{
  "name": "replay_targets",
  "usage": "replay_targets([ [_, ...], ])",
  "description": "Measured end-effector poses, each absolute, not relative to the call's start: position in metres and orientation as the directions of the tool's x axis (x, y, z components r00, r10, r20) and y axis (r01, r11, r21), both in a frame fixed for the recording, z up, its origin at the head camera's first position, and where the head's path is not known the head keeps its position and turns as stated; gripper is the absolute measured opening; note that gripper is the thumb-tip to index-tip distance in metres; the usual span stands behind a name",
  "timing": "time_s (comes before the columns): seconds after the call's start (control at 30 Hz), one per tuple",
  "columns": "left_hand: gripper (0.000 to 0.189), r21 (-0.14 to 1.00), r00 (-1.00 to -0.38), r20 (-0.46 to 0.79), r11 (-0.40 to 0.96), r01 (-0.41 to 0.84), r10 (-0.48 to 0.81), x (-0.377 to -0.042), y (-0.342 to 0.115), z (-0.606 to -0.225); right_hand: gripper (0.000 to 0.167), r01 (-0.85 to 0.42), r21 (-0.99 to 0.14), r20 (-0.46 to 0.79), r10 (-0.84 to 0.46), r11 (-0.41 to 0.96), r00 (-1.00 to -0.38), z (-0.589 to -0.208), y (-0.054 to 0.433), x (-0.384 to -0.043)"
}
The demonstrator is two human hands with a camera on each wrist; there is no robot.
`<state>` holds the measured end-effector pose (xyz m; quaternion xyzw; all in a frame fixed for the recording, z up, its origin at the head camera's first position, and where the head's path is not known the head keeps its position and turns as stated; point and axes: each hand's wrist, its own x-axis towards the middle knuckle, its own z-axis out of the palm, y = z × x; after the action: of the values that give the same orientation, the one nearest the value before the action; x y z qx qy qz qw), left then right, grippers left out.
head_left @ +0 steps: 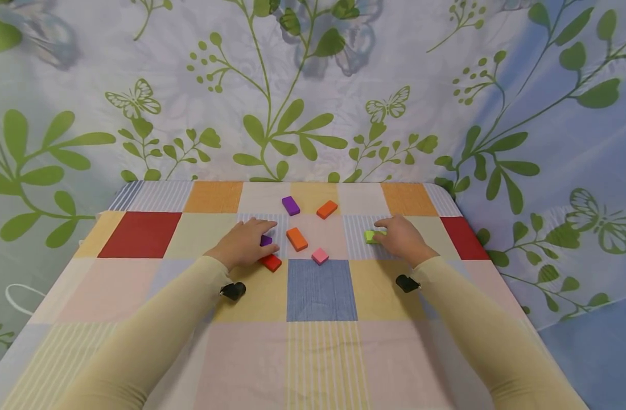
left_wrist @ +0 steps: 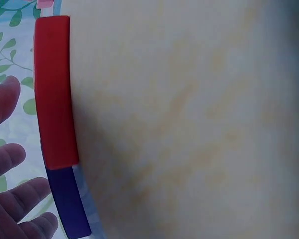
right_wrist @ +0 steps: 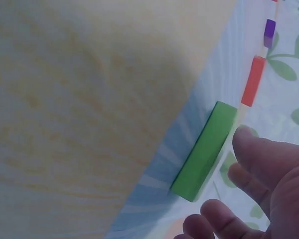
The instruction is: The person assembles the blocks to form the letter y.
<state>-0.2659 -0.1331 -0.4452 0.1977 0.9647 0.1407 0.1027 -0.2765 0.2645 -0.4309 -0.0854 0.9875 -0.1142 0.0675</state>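
Observation:
My left hand [head_left: 243,242] hovers with spread fingers over a purple block [head_left: 266,240], partly hidden under the fingers, and beside a red block [head_left: 271,262]. In the left wrist view, the red block [left_wrist: 55,92] lies in front of the purple block [left_wrist: 70,204], with the fingers [left_wrist: 22,199] loosely bent and holding nothing. My right hand [head_left: 402,239] is at a light green block [head_left: 373,236], its fingers partly overlapping it. The right wrist view shows the green block [right_wrist: 205,152] just beyond the relaxed thumb [right_wrist: 266,154], not gripped.
Between the hands lie an orange block [head_left: 296,239] and a small pink block [head_left: 320,256]. Farther back are another purple block [head_left: 291,205] and another orange block [head_left: 326,209]. A patchwork cloth [head_left: 320,290] covers the table; a leaf-patterned curtain [head_left: 190,102] hangs behind.

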Motion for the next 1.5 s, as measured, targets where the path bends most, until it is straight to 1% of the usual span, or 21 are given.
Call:
replay_targets([
  [0.13, 0.072, 0.315, -0.888, -0.154, 0.873, 0.372, 0.433, -0.263, -0.13, -0.442, 0.047, -0.154, -0.245, -0.115, -0.186, 0.957, -0.976, -0.434, 0.266, -0.276],
  [0.37, 0.072, 0.283, -0.868, -0.203, 0.876, 0.391, 0.454, -0.258, -0.134, -0.442, 0.043, -0.175, -0.256, -0.096, -0.205, 0.951, -0.974, -0.438, 0.266, -0.277],
  [0.63, 0.076, 0.345, -0.857, -0.244, 0.866, 0.361, 0.454, -0.256, -0.142, -0.441, 0.038, -0.192, -0.265, -0.084, -0.221, 0.945, -0.972, -0.44, 0.265, -0.281],
  [0.93, 0.076, 0.37, -0.848, -0.281, 0.866, 0.336, 0.449, -0.257, -0.141, -0.44, 0.037, -0.202, -0.266, -0.107, -0.238, 0.942, -0.966, -0.44, 0.267, -0.282],
  [1.3, 0.077, 0.389, -0.85, -0.289, 0.866, 0.315, 0.44, -0.258, -0.141, -0.444, 0.036, -0.239, -0.257, -0.129, -0.278, 0.936, -0.952, -0.439, 0.269, -0.283],
  [1.5, 0.076, 0.382, -0.848, -0.293, 0.867, 0.319, 0.441, -0.257, -0.14, -0.444, 0.037, -0.249, -0.291, -0.14, -0.299, 0.924, -0.944, -0.438, 0.265, -0.283],
])
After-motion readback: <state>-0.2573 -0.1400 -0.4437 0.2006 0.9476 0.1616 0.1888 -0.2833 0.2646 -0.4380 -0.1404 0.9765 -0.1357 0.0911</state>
